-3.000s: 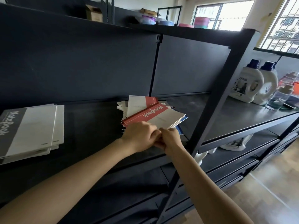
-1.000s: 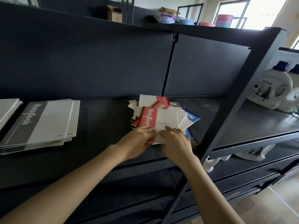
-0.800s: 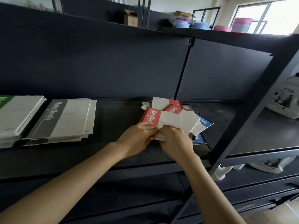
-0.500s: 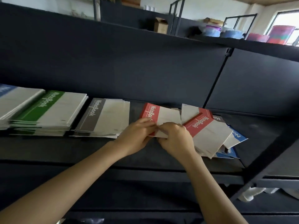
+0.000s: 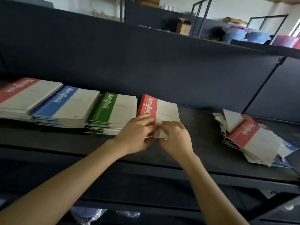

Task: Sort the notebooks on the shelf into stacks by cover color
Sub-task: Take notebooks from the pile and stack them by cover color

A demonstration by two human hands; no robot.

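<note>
Both my hands hold a red-and-white notebook (image 5: 159,110) above the dark shelf (image 5: 199,153). My left hand (image 5: 138,132) grips its red near-left corner, and my right hand (image 5: 176,137) pinches the white near edge. The notebook hovers just right of the green stack (image 5: 113,111). Left of that lie a blue stack (image 5: 66,104) and a red stack (image 5: 24,93). A messy unsorted pile (image 5: 250,137), red cover on top with blue ones beneath, sits at the far right of the shelf.
The shelf's dark back panel (image 5: 146,65) rises close behind the stacks. An upper shelf carries a cardboard box (image 5: 183,26) and coloured plastic tubs (image 5: 253,35). A lower shelf level (image 5: 146,189) runs below my forearms.
I lifted one red notebook off the unsorted pile and carried it left past the grey stack's spot. The view swung left, bringing green, blue and red stacks into sight.
</note>
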